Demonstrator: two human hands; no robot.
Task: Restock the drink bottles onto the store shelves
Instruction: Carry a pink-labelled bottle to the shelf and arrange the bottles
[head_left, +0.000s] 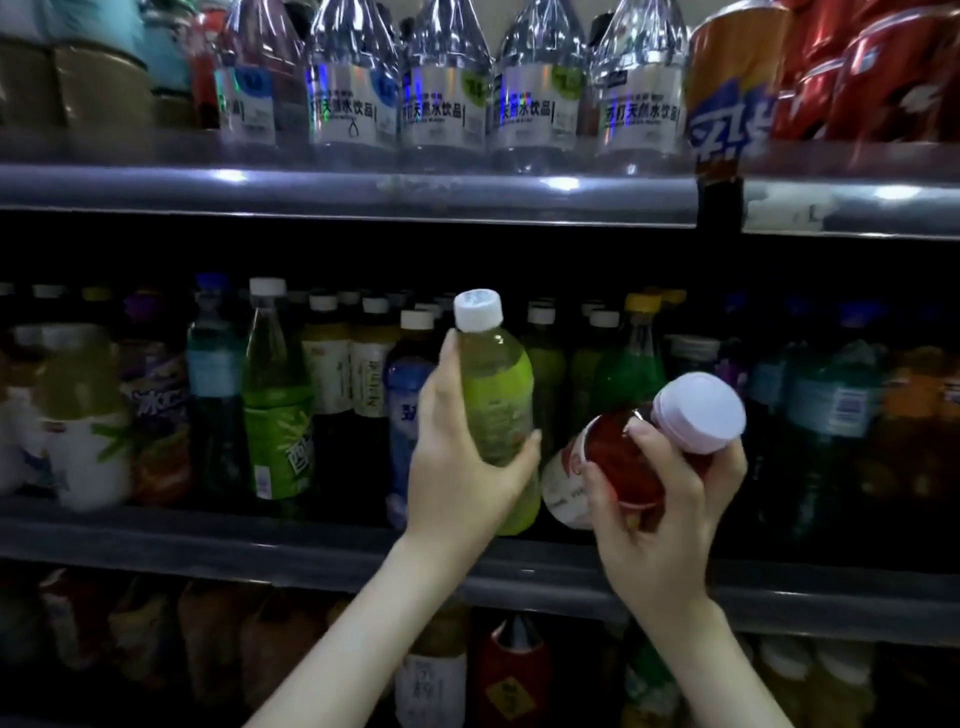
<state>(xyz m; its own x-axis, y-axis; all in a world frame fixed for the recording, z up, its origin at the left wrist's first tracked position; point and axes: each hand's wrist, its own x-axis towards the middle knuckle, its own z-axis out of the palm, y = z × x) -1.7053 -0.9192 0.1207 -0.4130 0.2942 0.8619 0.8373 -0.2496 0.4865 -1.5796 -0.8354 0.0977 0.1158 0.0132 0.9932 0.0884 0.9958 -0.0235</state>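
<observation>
Head camera, and both hands are loaded. The left hand (462, 467) is wrapped round the lower body of a green bottle (496, 395). It is upright with its white cap on top, right in front of the middle shelf (208, 535). My read is that it is held upright so it can go straight in among the similar green-yellow bottles behind it.

The right hand (660, 514) is clamped on a red bottle (631, 462), tipped over with its pale cap (698, 410) pointing up and right. It sits lower and just beside the green one, probably waiting its turn.

The count is two bottles in hand, one each, neither on the shelf yet. On the upper shelf (311, 192), four clear water bottles (447, 104) with silvery labels front the row. The packed middle row is too blurred to count.
</observation>
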